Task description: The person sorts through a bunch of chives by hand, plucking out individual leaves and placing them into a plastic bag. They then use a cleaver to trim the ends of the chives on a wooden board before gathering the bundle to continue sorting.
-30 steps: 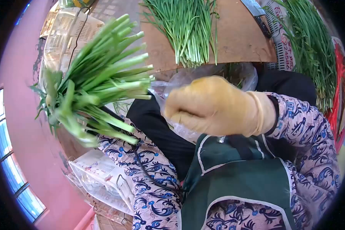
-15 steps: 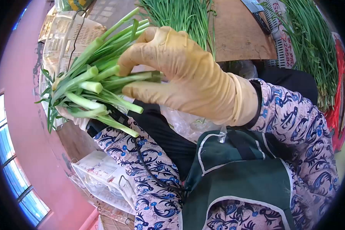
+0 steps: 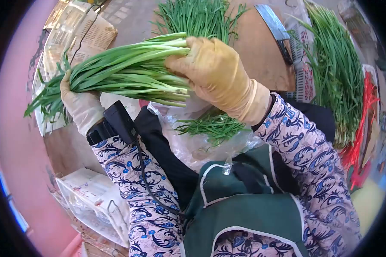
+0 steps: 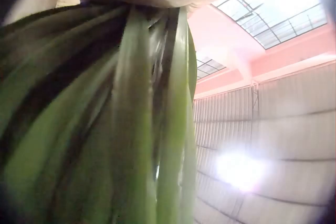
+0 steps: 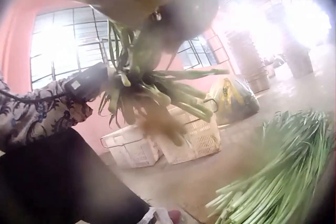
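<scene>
My left hand (image 3: 82,105), in a pale glove, grips a bunch of garlic chives (image 3: 128,70) near its leafy end. The bunch lies sideways in the air, leaf tips to the left and pale cut ends to the right. At those cut ends is my right hand (image 3: 221,75), in a yellow glove, its fingers curled and pinching the upper stalks. Long green leaves (image 4: 136,119) fill much of the left wrist view below the glove. In the right wrist view the bunch (image 5: 149,90) shows end-on, partly behind the blurred glove.
More chives (image 3: 193,19) lie on a brown board (image 3: 261,64) with a cleaver (image 3: 273,25) at its right. A clear plastic bag (image 3: 176,137) with loose trimmings (image 3: 214,128) is at the lap. Another pile (image 3: 334,81) and red ties (image 3: 362,128) stand right; plastic crates (image 3: 92,201) are at left.
The bunch has turned from pointing its ends up and toward me to lying nearly level, ends right. My right hand moved left over the bunch, then up and right to its cut ends.
</scene>
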### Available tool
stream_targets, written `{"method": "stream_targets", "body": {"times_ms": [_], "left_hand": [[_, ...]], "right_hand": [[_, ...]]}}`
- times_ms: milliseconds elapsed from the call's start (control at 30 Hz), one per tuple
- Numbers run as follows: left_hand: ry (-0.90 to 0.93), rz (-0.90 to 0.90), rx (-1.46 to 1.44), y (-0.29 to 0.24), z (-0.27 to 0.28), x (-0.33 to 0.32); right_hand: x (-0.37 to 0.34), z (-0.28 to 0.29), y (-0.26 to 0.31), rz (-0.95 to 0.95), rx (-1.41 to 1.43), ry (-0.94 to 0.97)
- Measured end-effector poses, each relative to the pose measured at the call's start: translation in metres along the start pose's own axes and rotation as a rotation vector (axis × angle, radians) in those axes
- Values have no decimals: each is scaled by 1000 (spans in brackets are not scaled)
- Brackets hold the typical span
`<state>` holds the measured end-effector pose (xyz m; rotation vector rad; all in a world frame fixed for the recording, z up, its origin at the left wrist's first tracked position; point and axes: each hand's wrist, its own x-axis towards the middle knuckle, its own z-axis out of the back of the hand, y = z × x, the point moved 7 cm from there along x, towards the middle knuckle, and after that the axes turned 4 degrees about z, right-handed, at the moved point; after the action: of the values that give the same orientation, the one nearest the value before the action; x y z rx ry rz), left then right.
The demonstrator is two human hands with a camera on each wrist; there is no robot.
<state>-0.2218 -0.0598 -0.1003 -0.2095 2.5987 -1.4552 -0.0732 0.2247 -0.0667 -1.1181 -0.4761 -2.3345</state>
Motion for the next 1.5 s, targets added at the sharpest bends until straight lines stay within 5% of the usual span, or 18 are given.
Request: {"method": "stream_targets", "body": {"times_ms": [133, 267, 433, 633, 700, 800, 900, 1000, 1067, 1133, 1200, 1300, 1333, 1433, 1500], "left_hand": [[8, 49, -121, 5, -1, 3], [71, 67, -101, 13, 2, 7], [142, 131, -216, 13, -5, 6], [494, 178, -484, -2, -27, -6], [416, 101, -500, -11, -18, -9], [579, 169, -662, -17, -12, -3], [689, 175, -751, -30, -6, -6], [759, 253, -925, -32, 2, -7], [745, 199, -837, -32, -9, -21], [1130, 476, -1048, -19, -57, -47], [1250, 549, -1072, -14, -75, -59], [1134, 359, -1027, -20, -67, -52], [1106, 325, -1016, -22, -66, -52], [1125, 307, -984, -24, -70, -55], [1162, 336, -981, -21, -74, -54]], "right_hand": [[1, 3, -3, -25, 320, -129], [5, 8, 3, 12, 294, -81], [4, 4, 13, 5, 729, 3], [-35, 20, 19, -204, 829, 528], [-61, 23, 15, -285, 835, 667], [-116, 17, 21, -112, 752, 959], [-199, 2, 24, 149, 276, 1529], [-189, -13, 20, -19, 353, 1383], [-161, -14, 2, -39, 273, 1118], [-135, -18, -15, -114, 297, 894], [-126, -20, -31, -208, 415, 723], [-148, -41, -40, -422, 614, 840], [-151, -49, -32, -216, 281, 977], [-163, -49, -32, -64, -44, 1408], [-120, -25, -33, -465, 603, 722]]}}
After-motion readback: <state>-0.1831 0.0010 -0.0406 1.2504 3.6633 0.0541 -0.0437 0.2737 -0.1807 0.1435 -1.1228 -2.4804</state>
